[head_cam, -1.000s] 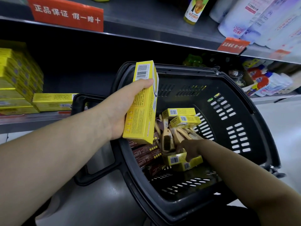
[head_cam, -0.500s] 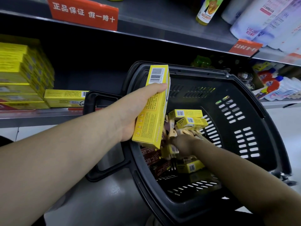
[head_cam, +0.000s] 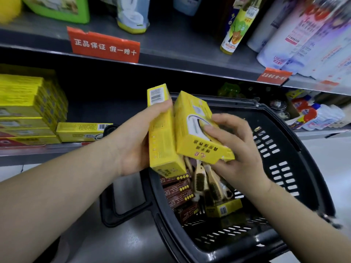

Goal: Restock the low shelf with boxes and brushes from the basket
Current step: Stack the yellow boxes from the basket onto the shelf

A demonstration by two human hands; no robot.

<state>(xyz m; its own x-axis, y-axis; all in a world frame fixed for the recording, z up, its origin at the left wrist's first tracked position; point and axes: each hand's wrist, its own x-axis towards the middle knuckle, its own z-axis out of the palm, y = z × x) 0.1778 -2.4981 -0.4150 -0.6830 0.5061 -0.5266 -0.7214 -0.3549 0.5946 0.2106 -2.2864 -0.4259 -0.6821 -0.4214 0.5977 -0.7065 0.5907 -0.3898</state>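
Hands are both full above the basket [head_cam: 296, 143]: our left hand [head_cam: 133, 149] grips one yellow box [head_cam: 163, 143] upright, our right hand [head_cam: 239, 150] grasps a second yellow box [head_cam: 191, 130] leaning against it. Brushes [head_cam: 200, 179] lie in the basket, and stacked boxes [head_cam: 22, 103] sit on the low shelf [head_cam: 28, 153].

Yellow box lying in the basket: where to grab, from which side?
Grip the yellow box across its narrow sides at the barcode end, coming down from the right. Brushes lean over its far edge and brown boxes crowd its left; the right looks free.
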